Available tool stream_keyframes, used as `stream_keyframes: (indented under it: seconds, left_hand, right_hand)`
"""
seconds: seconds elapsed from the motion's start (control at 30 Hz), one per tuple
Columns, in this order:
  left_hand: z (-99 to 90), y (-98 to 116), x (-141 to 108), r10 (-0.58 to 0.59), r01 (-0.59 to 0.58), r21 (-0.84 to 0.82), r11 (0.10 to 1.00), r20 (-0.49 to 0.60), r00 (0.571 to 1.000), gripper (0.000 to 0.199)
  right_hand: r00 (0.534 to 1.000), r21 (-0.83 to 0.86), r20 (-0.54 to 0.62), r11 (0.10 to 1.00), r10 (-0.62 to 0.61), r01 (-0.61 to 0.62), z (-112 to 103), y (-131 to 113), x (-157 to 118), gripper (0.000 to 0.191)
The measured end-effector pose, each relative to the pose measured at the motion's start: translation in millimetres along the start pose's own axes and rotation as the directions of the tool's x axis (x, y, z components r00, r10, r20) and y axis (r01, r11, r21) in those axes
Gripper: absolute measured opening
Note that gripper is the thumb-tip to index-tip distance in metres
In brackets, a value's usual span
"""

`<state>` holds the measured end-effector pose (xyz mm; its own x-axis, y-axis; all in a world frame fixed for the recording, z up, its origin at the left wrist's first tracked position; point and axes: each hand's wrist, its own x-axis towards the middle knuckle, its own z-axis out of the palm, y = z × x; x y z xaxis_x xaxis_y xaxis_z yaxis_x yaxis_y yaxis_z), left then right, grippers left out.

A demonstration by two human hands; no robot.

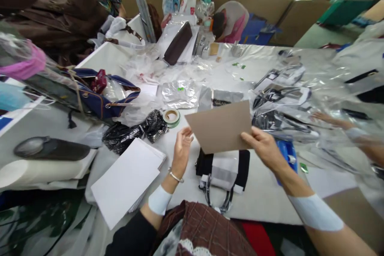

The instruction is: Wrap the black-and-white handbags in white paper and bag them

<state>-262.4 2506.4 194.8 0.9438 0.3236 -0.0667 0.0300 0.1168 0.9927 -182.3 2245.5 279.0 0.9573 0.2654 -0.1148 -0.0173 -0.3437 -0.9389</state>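
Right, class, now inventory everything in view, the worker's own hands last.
Table: one, white, centre
Handbag: one, black, near edge
Card: one, brown, above handbag
Tape roll: one, green-edged, centre
Crumpled plastic: one, black, beside tape roll
Paper stack: one, white, front left
Tote: one, navy, left
Bottle: one, dark, far left
Roll: one, white, below bottle
Wrapped goods: several, black, right
Case: one, dark brown, far side
Panels: several, brown, behind table
Other person's hand: one, bare, right
Left hand: one, bare, beside card
Right hand: one, bare, gripping card

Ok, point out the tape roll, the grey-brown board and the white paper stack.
Tape roll (166,117): head view, ring's left side.
Grey-brown board (220,128): head view, middle.
White paper stack (126,182): head view, top sheet.
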Motion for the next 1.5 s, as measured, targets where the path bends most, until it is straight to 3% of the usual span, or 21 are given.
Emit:
stream_keyframes:
  seconds: [0.1, 0.17, 0.23, 0.33, 0.43, 0.5, 0.63, 0.8, 0.87, 1.03, 1.1, 1.23, 1.4, 1.5]
  left_hand:
    - [22.4, -38, 28, -0.130, 0.056, 0.310, 0.949, 0.225, 0.966, 0.073]
    - [31.5, -59, 42, -0.252, 0.082, 0.431, 0.898, 0.354, 0.901, 0.073]
    - [37.1, -71, 51, -0.306, 0.089, 0.457, 0.885, 0.429, 0.850, 0.064]
    - [39.2, -70, 47, -0.298, 0.077, 0.475, 0.877, 0.412, 0.861, 0.047]
    - [35.8, -56, 21, -0.207, -0.003, 0.469, 0.883, 0.395, 0.895, 0.042]
    - [33.2, -46, -2, -0.112, -0.102, 0.438, 0.893, 0.436, 0.893, 0.042]
    - [31.4, -37, -39, 0.008, -0.230, 0.432, 0.872, 0.457, 0.890, 0.045]
    - [30.4, -34, -57, 0.071, -0.325, 0.462, 0.825, 0.487, 0.871, 0.043]
    - [29.7, -32, -60, 0.113, -0.374, 0.454, 0.809, 0.505, 0.856, 0.044]
    - [27.2, -31, -63, 0.123, -0.395, 0.458, 0.796, 0.518, 0.847, 0.042]
    - [26.0, -33, -60, 0.097, -0.362, 0.467, 0.807, 0.500, 0.861, 0.040]
    - [27.9, -48, -40, 0.069, -0.285, 0.446, 0.848, 0.441, 0.895, 0.039]
    - [40.0, -81, 2, 0.015, -0.196, 0.456, 0.868, 0.371, 0.929, 0.036]
    - [34.5, -86, 11, 0.006, -0.191, 0.541, 0.819, 0.326, 0.945, 0.046]
  right_hand:
    - [0.961, -0.288, -0.203, 0.949, -0.188, 0.125, -52, 1, 39, 0.039]
    - [0.952, -0.459, -0.171, 0.876, -0.253, 0.150, -74, 12, 70, 0.032]
    - [0.977, -0.562, -0.046, 0.814, -0.209, 0.148, -84, 32, 103, 0.027]
    - [0.980, -0.638, 0.197, 0.755, -0.031, 0.152, -81, 67, 144, 0.023]
    - [0.911, -0.630, 0.396, 0.756, 0.118, 0.176, -66, 101, 169, 0.020]
    - [0.864, -0.596, 0.477, 0.782, 0.162, 0.183, -54, 119, 176, 0.018]
    - [0.809, -0.544, 0.556, 0.819, 0.190, 0.182, -43, 137, 189, 0.019]
    - [0.870, -0.570, 0.467, 0.806, 0.160, 0.158, -56, 141, 211, 0.027]
    - [0.846, -0.556, 0.503, 0.815, 0.176, 0.161, -53, 143, 210, 0.026]
    - [0.662, -0.482, 0.699, 0.862, 0.269, 0.158, -11, 163, 161, 0.021]
    - [0.617, -0.471, 0.732, 0.870, 0.290, 0.149, 5, 175, 137, 0.020]
    - [0.621, -0.504, 0.712, 0.854, 0.327, 0.128, 20, 193, 110, 0.017]
    - [0.644, -0.582, 0.654, 0.808, 0.398, 0.092, 29, 199, 112, 0.026]
    - [0.686, -0.625, 0.609, 0.773, 0.398, 0.106, 27, 194, 114, 0.029]
